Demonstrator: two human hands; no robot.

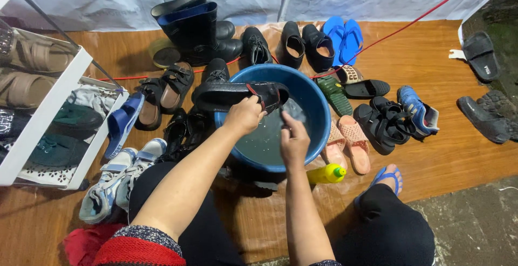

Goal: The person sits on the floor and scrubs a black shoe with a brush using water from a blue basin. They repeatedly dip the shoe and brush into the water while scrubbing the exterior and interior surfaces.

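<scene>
My left hand (244, 115) grips a black sandal (237, 95) with a red-edged strap and holds it flat across the left rim of a blue basin (318, 109). The basin holds cloudy water. My right hand (294, 139) is over the water beside the sandal's toe end, fingers curled together; what it holds, if anything, is hidden. Both forearms reach forward from my lap.
Many shoes ring the basin: black rubber boots (194, 28), blue flip-flops (343, 36), pink sandals (348, 142), black sandals (383, 120), a blue sports shoe (418, 109), grey sneakers (116, 182). A yellow bottle (325, 174) lies by the basin. A white shoe rack (46, 115) stands at the left.
</scene>
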